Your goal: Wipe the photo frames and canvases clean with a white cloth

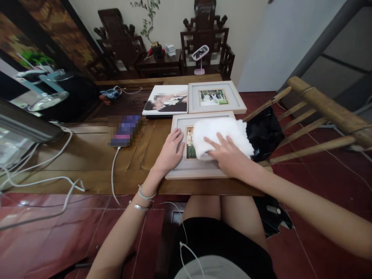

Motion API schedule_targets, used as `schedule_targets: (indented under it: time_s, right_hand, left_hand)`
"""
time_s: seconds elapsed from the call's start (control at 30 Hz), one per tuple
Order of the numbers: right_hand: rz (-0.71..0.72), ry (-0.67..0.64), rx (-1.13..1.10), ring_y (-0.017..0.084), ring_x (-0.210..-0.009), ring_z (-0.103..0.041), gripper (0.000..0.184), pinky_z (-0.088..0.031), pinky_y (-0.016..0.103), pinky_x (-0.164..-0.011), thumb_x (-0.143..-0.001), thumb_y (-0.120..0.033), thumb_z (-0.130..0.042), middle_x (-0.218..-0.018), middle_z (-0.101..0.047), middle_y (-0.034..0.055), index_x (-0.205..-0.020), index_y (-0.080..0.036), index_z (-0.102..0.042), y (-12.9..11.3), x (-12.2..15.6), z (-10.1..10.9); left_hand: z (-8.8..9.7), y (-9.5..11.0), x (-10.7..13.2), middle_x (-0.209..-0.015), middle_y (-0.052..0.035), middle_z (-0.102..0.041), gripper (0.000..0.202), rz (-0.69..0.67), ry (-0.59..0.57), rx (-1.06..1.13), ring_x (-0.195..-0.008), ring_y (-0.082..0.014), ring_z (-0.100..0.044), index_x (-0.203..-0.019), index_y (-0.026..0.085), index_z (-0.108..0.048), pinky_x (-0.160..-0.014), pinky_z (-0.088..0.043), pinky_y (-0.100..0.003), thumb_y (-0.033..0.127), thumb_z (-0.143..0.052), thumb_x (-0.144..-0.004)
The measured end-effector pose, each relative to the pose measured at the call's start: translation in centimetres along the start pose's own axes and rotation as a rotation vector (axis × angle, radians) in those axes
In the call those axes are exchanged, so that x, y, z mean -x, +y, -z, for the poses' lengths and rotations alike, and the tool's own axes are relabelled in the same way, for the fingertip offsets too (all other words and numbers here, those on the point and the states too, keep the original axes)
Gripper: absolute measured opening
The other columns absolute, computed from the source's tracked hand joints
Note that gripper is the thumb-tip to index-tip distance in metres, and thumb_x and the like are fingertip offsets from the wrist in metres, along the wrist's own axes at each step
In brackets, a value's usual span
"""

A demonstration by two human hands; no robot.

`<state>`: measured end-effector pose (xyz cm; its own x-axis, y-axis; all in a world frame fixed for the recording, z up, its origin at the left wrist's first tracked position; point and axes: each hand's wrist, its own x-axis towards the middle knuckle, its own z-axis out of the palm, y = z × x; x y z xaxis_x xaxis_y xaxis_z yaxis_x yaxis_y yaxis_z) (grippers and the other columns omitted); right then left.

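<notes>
A pale framed photo [180,170] lies flat at the near edge of the wooden table [87,162]. My left hand [171,149] rests flat on the frame's left border, fingers stretched out. My right hand [228,155] presses flat on a white fluffy cloth [221,133] that covers most of the frame's glass. Only a strip of the picture shows between my two hands.
A second framed photo [216,97] and an unframed photo print [165,100] lie farther back. A phone [124,130] on a white cable sits at the left. A black bag [264,131] and a bamboo chair [319,116] stand at the right. Cables trail off the left.
</notes>
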<state>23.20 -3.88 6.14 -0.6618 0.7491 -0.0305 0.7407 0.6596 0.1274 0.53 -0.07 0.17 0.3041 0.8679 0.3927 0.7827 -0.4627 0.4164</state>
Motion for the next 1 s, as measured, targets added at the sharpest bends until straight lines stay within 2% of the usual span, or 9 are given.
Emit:
schedule_targets:
  time_s: [0.17, 0.23, 0.3, 0.43, 0.6, 0.7, 0.83, 0.9, 1.0]
  right_hand:
    - [-0.114, 0.074, 0.068, 0.045, -0.138, -0.019, 0.055, -0.027, 0.065, -0.103, -0.078, 0.005, -0.037, -0.155, -0.025, 0.0119, -0.126, -0.014, -0.058, 5.0, -5.1, -0.7]
    - [-0.119, 0.065, 0.076, 0.047, -0.138, -0.017, 0.054, -0.025, 0.067, -0.102, -0.079, 0.004, -0.037, -0.155, -0.025, 0.0124, -0.125, -0.013, -0.059, 5.6, -6.1, -0.8]
    - [-0.097, 0.031, 0.076, 0.047, -0.137, -0.018, 0.051, -0.024, 0.068, -0.102, -0.079, 0.003, -0.037, -0.154, -0.027, 0.0134, -0.123, -0.011, -0.060, 5.2, -6.0, -0.7]
    - [-0.038, -0.087, 0.052, 0.047, -0.134, -0.027, 0.051, -0.030, 0.066, -0.100, -0.077, 0.003, -0.040, -0.151, -0.033, 0.0158, -0.121, -0.011, -0.061, 2.5, -2.9, 0.5]
    - [0.113, -0.235, -0.096, 0.041, -0.126, -0.044, 0.050, -0.043, 0.056, -0.094, -0.073, 0.004, -0.041, -0.145, -0.043, 0.0152, -0.115, -0.013, -0.063, -1.1, 2.4, 4.1]
    - [0.190, -0.279, -0.189, 0.041, -0.126, -0.045, 0.051, -0.046, 0.054, -0.092, -0.071, 0.003, -0.043, -0.146, -0.042, 0.0126, -0.113, -0.016, -0.065, -2.7, 3.9, 5.2]
    - [0.127, -0.221, -0.198, 0.046, -0.131, -0.035, 0.055, -0.040, 0.063, -0.095, -0.069, 0.002, -0.044, -0.150, -0.036, 0.0105, -0.118, -0.016, -0.063, -3.1, 3.1, 3.5]
    - [0.096, -0.122, -0.167, 0.045, -0.134, -0.029, 0.056, -0.034, 0.063, -0.100, -0.071, 0.003, -0.042, -0.151, -0.034, 0.0103, -0.120, -0.014, -0.062, -2.0, 1.9, 1.8]
    - [0.029, 0.010, -0.105, 0.041, -0.138, -0.024, 0.057, -0.028, 0.061, -0.105, -0.072, 0.004, -0.041, -0.153, -0.030, 0.0101, -0.123, -0.013, -0.060, 0.9, -0.9, -0.1]
  left_hand:
    - [-0.1, 0.0, 0.0, -0.139, -0.0183, -0.050, 0.041, 0.005, 0.003, 0.029, -0.137, -0.0272, -0.037, -0.127, 0.006, -0.055, -0.115, -0.029, -0.045, 0.025, -0.042, -0.092]
    - [-0.1, 0.0, 0.0, -0.139, -0.0178, -0.050, 0.041, 0.013, 0.005, 0.039, -0.137, -0.0273, -0.036, -0.127, 0.007, -0.055, -0.115, -0.029, -0.047, 0.025, -0.042, -0.092]
    - [-0.1, 0.0, 0.0, -0.139, -0.0188, -0.050, 0.042, 0.014, 0.008, 0.045, -0.137, -0.0275, -0.036, -0.127, 0.005, -0.054, -0.115, -0.029, -0.047, 0.025, -0.042, -0.092]
    - [-0.2, 0.0, 0.0, -0.139, -0.0183, -0.050, 0.042, 0.022, 0.013, 0.045, -0.137, -0.0267, -0.036, -0.128, 0.005, -0.053, -0.115, -0.028, -0.045, 0.025, -0.043, -0.092]
    - [-0.2, 0.2, 0.1, -0.140, -0.0176, -0.049, 0.042, 0.030, 0.022, 0.030, -0.136, -0.0259, -0.037, -0.128, 0.006, -0.053, -0.115, -0.029, -0.045, 0.025, -0.043, -0.092]
    - [-0.2, 0.2, 0.0, -0.140, -0.0184, -0.049, 0.043, 0.035, 0.006, 0.025, -0.137, -0.0257, -0.036, -0.129, 0.005, -0.052, -0.116, -0.028, -0.044, 0.025, -0.041, -0.093]
    - [-0.1, 0.1, 0.0, -0.141, -0.0184, -0.048, 0.043, 0.031, -0.012, 0.017, -0.138, -0.0257, -0.035, -0.130, 0.004, -0.051, -0.116, -0.027, -0.045, 0.024, -0.039, -0.094]
    - [-0.1, 0.1, 0.0, -0.141, -0.0191, -0.047, 0.044, 0.029, -0.022, 0.015, -0.138, -0.0257, -0.034, -0.130, 0.003, -0.050, -0.116, -0.026, -0.045, 0.023, -0.039, -0.093]
    - [0.0, 0.1, 0.0, -0.142, -0.0186, -0.046, 0.045, 0.027, -0.032, 0.037, -0.139, -0.0259, -0.033, -0.132, 0.005, -0.049, -0.116, -0.026, -0.047, 0.024, -0.038, -0.094]
